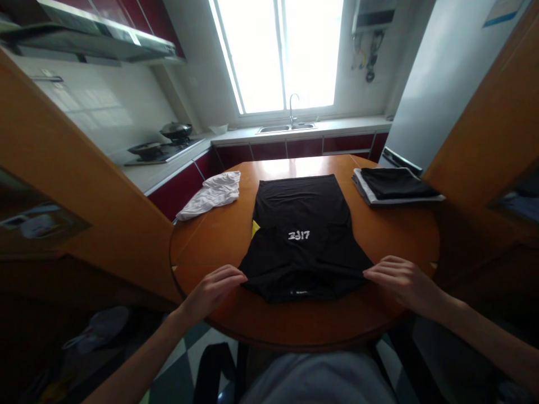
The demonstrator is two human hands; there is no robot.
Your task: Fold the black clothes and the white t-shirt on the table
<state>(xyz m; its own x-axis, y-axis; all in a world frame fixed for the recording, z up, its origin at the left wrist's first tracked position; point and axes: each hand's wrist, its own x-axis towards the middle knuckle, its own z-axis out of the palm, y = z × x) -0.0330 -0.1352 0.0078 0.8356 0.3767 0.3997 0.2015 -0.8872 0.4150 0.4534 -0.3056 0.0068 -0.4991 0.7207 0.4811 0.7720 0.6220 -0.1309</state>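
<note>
A black T-shirt (304,235) with small white print lies partly folded on the round wooden table (210,247), sleeves turned in, a bit of yellow showing at its left edge. My left hand (214,289) pinches the shirt's near left corner. At the near right corner, my right hand (402,280) grips the fabric with its fingertips. Both hands rest low on the tabletop at the shirt's near edge.
A crumpled white garment (213,194) lies at the table's far left. A stack of folded dark and white clothes (393,186) sits at the far right. Behind are a counter with a sink (287,128), a stove with pans (162,147) and a bright window.
</note>
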